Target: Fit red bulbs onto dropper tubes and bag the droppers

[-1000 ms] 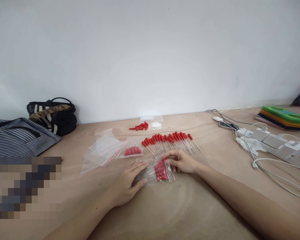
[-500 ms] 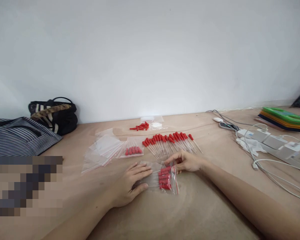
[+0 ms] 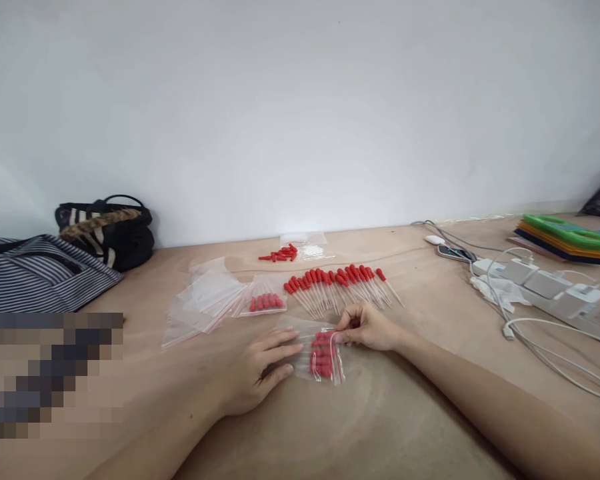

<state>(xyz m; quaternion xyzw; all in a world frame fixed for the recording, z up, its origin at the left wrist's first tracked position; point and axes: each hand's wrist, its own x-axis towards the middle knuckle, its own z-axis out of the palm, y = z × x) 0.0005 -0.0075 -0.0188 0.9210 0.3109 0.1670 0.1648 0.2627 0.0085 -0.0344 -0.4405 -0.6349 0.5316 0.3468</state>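
Note:
A clear zip bag (image 3: pixel 325 357) with several red-bulbed droppers inside lies flat on the table, its red-striped edge to the right. My left hand (image 3: pixel 260 370) rests at the bag's left end, fingers spread. At the upper right corner my right hand (image 3: pixel 363 327) pinches the bag's edge between thumb and fingers. Behind the hands lies a row of loose droppers (image 3: pixel 337 283) with red bulbs and clear stems. Left of them sits a filled bag (image 3: pixel 266 302) beside a fan of flat clear bags (image 3: pixel 205 300).
Loose red bulbs (image 3: pixel 280 253) and clear stems (image 3: pixel 315 251) lie near the wall. A striped bag (image 3: pixel 45 273) and a black bag (image 3: pixel 113 233) are at the left. Chargers (image 3: pixel 550 283), white cables (image 3: pixel 540 330) and a stack of coloured trays (image 3: pixel 570 237) occupy the right.
My right hand has closed more tightly at the bag's edge and shifted slightly left. The bag's sealed end has moved a little left. My left hand has stayed nearly in place.

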